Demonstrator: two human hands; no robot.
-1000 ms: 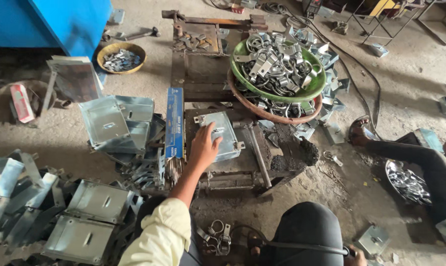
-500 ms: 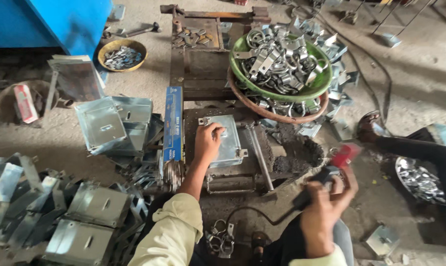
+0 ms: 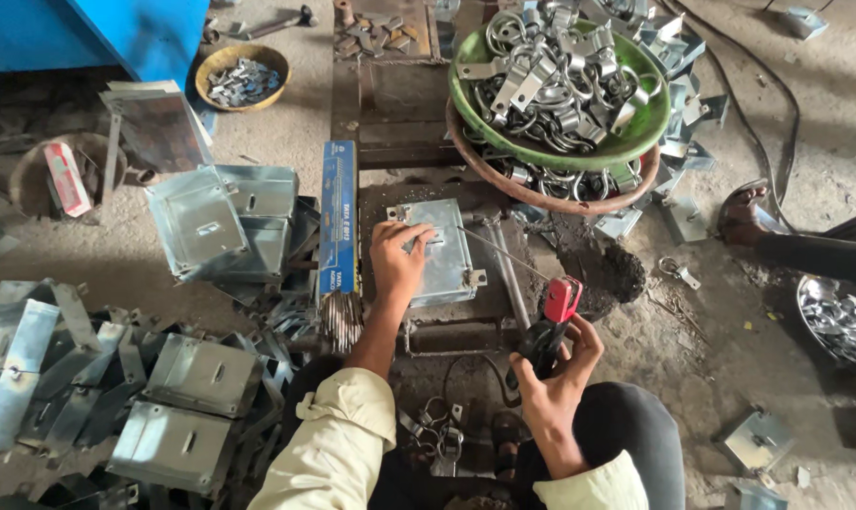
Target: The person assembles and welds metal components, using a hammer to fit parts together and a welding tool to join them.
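The right hand (image 3: pixel 553 376) is wrapping tightly around a black-handled electrode holder with a red clamp head (image 3: pixel 554 321), fingers closed on the handle and thumb up along its side. A thin grey welding rod (image 3: pixel 499 251) is running from the red head up and to the left, its tip reaching the top edge of a square galvanised sheet-metal box (image 3: pixel 447 255). The left hand (image 3: pixel 398 260) is pressing flat on that box, fingers spread and not curled round anything, pinning it on the dark steel work block (image 3: pixel 390 113) in front of the person's knees.

To do this well, I judge the left palm should be bearing down evenly so the box is not rocking, with fingertips kept away from the seam the rod is approaching. The holder wants a firm, relaxed hold so the long rod is not wavering at its tip.

Just left of the box a blue carton of welding rods (image 3: pixel 337 227) is lying open. Beyond the block, a green bowl heaped with bent metal clamps (image 3: pixel 565 80) is sitting in a brown basin. More galvanised boxes (image 3: pixel 222 217) are piling up to the left.
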